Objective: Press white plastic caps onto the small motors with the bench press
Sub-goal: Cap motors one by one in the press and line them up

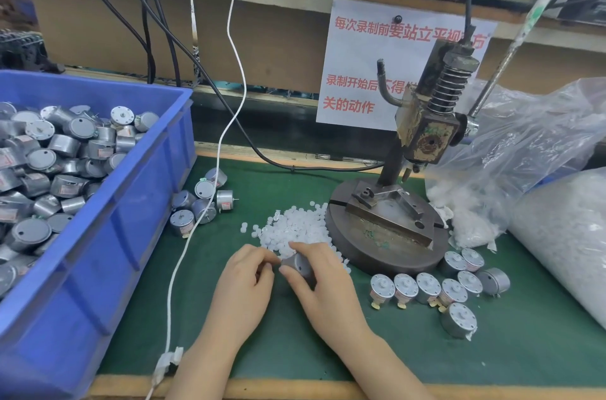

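Note:
My right hand point(323, 285) grips a small silver motor point(299, 264) just above the green mat. My left hand point(244, 281) is right beside it, fingertips pinched together at the motor's end; whatever they pinch is too small to make out. A pile of white plastic caps point(296, 229) lies just behind both hands. The bench press point(423, 137) stands at the right on its round base point(387, 235), ram raised, fixture bare. Several capped motors point(429, 288) lie in front of the base. A few loose motors point(200, 203) lie beside the bin.
A blue bin point(114, 235) full of motors fills the left side. Clear plastic bags of white caps point(531, 170) crowd the right. A white cable point(196, 219) runs down across the mat. The press lever point(511, 49) slants up to the right.

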Tool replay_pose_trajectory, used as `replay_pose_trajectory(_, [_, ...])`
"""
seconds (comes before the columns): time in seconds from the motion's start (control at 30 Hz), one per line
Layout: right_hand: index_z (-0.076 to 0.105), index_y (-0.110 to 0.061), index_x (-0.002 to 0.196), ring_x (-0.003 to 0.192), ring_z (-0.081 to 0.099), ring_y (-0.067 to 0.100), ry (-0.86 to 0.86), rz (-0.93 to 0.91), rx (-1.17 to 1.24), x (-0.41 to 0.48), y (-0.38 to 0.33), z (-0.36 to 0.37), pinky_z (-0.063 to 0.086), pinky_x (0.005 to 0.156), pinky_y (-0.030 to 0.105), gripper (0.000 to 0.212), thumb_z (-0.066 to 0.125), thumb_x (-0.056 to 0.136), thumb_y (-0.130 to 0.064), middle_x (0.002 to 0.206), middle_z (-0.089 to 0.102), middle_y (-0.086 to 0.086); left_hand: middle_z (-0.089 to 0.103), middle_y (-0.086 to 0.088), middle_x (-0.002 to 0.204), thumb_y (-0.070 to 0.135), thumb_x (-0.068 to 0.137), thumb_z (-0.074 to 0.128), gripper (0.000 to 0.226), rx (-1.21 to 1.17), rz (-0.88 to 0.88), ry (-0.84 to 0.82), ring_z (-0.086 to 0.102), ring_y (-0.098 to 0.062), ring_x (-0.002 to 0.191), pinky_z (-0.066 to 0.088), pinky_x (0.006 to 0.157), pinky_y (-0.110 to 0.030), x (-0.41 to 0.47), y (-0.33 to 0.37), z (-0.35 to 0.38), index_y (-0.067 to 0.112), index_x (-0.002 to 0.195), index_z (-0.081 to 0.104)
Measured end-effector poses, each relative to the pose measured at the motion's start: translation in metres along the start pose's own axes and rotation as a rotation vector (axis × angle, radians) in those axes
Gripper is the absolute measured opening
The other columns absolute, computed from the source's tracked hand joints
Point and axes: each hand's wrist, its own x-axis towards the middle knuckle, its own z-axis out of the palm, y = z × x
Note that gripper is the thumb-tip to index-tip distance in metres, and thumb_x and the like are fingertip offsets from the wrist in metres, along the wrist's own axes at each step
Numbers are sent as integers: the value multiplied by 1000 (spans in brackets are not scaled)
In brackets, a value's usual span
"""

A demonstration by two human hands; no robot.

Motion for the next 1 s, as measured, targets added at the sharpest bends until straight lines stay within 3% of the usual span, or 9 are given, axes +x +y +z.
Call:
replay_pose_trajectory(0.13, [47, -40, 95, 82, 52, -3, 97, 105, 206, -3, 1, -3, 37, 71, 5, 33, 70, 82, -21, 96, 50, -19, 53, 14, 83, -1, 85, 52, 35, 11, -1, -17, 49, -6, 78, 34, 68, -9, -1, -1, 1, 32, 73, 54])
replay_pose_trajectory(0.37, [36, -28, 80, 93, 50, 7, 264, 68, 225, -2, 6, -2, 45, 82, 22, 45, 73, 73, -3, 94, 45, -7, 54, 11, 83, -2, 84, 54, 27, 28, -12, -12, 48, -7, 75, 35, 68, -8, 0, 1, 0, 23, 76, 60])
replay_pose_trajectory(0.47, [33, -31, 76, 96, 48, 0, 308, 28, 191, -2, 5, -6, 41, 77, 12, 51, 74, 71, -1, 94, 47, -7, 54, 10, 82, -3, 84, 54, 29, 27, -17, -11, 48, -7, 74, 35, 67, -8, -1, 1, 0, 24, 74, 60])
replay_pose_trajectory(0.57, [29, -35, 76, 96, 45, -9, 351, -20, 131, -6, 4, -10, 34, 75, 1, 57, 74, 69, 0, 96, 47, -8, 55, 10, 81, -4, 84, 54, 38, 15, -24, -13, 49, -8, 72, 35, 65, -9, -1, 1, -1, 31, 70, 57])
replay_pose_trajectory(0.73, [38, -32, 77, 89, 54, 5, 415, 76, 158, -8, 8, -33, 38, 78, 11, 49, 75, 72, -1, 96, 50, -16, 56, 8, 79, -6, 82, 55, 42, -8, -17, 5, 48, -3, 74, 36, 64, -8, 0, 2, -1, 33, 68, 57])
replay_pose_trajectory(0.83, [43, -33, 82, 86, 53, 0, 493, 189, 170, 5, 17, -64, 36, 73, 5, 40, 74, 75, -11, 89, 54, -14, 57, 8, 79, -6, 82, 55, 41, -12, -21, 4, 50, -10, 69, 35, 63, -8, 0, 1, -1, 32, 68, 58])
replay_pose_trajectory(0.93, [45, -38, 91, 89, 51, -8, 431, 286, 165, 22, 29, -91, 35, 74, 1, 38, 73, 76, -17, 94, 54, -17, 57, 7, 79, -6, 83, 55, 39, -30, -37, 10, 50, -9, 69, 36, 62, -7, -1, 1, -1, 29, 68, 59])
replay_pose_trajectory(1.0, [53, -33, 106, 87, 50, -4, 363, 280, 43, 30, 38, -100, 33, 77, 4, 38, 72, 78, -15, 97, 52, -15, 57, 7, 79, -6, 83, 55, 37, -45, -41, 13, 49, -3, 71, 35, 62, -6, -1, 2, -1, 27, 68, 60])
